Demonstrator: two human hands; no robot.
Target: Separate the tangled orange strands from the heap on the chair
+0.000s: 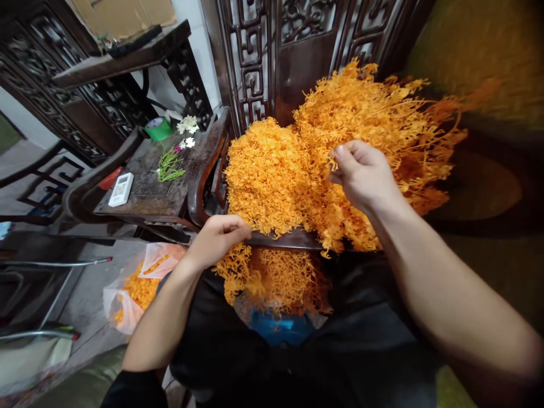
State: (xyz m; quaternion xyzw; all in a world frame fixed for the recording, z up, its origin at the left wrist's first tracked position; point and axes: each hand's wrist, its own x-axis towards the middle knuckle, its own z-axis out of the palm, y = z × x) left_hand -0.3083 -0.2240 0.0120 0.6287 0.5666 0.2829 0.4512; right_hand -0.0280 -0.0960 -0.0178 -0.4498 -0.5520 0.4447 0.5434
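Note:
My left hand [221, 238] is closed at the front edge of the dark wooden seat, with a branched orange artificial flower sprig [233, 271] hanging beneath its fingers. My right hand [365, 173] pinches a small orange floret [332, 162] between thumb and finger, in front of a tall heap of orange sprigs [369, 116] with long stems. To the left of that heap, and touching it, lies a rounded mound of loose orange florets [270, 175]. Below the seat edge, between my legs, is a tangle of thin orange stems [289, 277] above a blue container [280, 327].
A carved wooden side table [148, 192] at left holds green tape [158, 128], a white remote [121, 189], green stems [170, 167] and white flowers [187, 124]. A plastic bag [123, 317] of orange pieces lies on the floor. Carved chair back [306, 73] rises behind.

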